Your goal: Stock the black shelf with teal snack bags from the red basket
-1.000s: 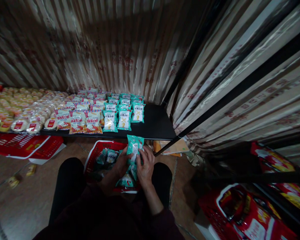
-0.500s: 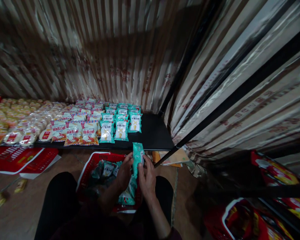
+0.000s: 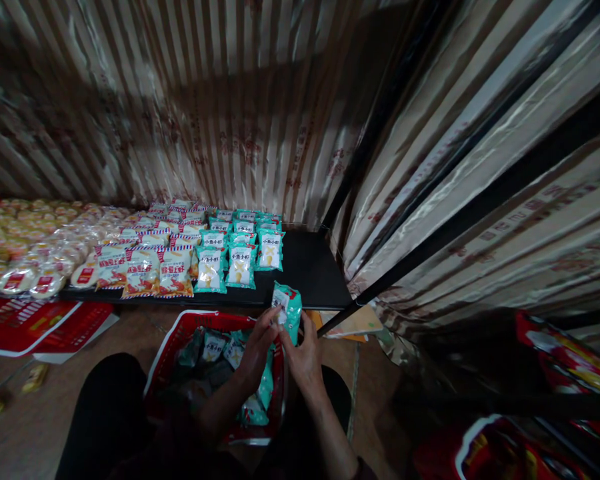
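Note:
Between my two hands, above the right end of a red basket, is a teal-and-white snack packet (image 3: 293,308) held upright. My left hand (image 3: 257,347) grips its left edge near the white label. On its lower right side, my right hand (image 3: 304,357) closes with thumb and fingers. Several more teal packets lie loose in the red basket (image 3: 153,373) between my knees. On the black shelf (image 3: 310,267) ahead, matching teal packets (image 3: 240,265) stand in rows, their labels facing me.
Left of the teal rows are orange-and-white snack bags (image 3: 143,270) and clear-wrapped round snacks (image 3: 47,283). A black post (image 3: 390,270) slants down at the shelf's right end. Another red basket (image 3: 30,323) sits under the shelf at left; red packages (image 3: 570,353) lie at lower right.
The packet in my hands has turned, so part of its white label now shows. My hands have shifted slightly right. The whole view has tilted a little.

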A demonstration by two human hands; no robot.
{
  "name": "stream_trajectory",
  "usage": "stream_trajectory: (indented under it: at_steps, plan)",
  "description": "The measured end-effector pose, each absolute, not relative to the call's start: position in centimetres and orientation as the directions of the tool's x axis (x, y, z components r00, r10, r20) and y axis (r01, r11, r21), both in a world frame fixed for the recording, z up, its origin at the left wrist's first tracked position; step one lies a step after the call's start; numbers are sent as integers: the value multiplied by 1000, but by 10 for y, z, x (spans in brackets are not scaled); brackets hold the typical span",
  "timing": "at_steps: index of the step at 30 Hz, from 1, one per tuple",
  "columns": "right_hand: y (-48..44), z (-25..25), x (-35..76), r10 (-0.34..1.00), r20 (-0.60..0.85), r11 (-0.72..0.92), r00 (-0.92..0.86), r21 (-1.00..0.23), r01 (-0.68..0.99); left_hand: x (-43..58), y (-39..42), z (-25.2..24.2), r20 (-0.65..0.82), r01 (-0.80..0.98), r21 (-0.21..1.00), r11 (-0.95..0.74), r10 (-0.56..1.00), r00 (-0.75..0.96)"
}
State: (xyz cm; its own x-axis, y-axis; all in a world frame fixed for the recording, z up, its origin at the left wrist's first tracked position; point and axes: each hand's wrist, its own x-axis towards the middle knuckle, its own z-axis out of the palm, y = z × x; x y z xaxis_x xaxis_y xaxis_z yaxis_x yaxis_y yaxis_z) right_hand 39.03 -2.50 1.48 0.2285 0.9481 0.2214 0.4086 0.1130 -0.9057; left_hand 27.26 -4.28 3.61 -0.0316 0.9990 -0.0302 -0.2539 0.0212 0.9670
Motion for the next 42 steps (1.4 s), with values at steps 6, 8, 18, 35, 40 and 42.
stream_trajectory:
  at_steps: [6,8,18,35,40,42]
  plan:
    - [6,14,395,971,166,94,172,-927,362,277,-27,31,121,-30,992,-122,991,-54]
    - [18,14,396,974,167,106,155,-935,339,278,-19,33,121,51,992,-118,991,-57]
    - [67,2,385,985,157,144,75,-978,150,277,17,34,174,346,929,-128,979,-103]
    - [112,-9,369,977,169,111,133,-925,364,276,55,25,229,518,844,-136,966,-119]
    - [122,-16,368,961,259,181,94,-852,492,274,60,18,279,561,806,-189,957,-79]
    - [125,-18,368,958,276,189,84,-820,540,274,62,14,300,577,790,-207,952,-69]
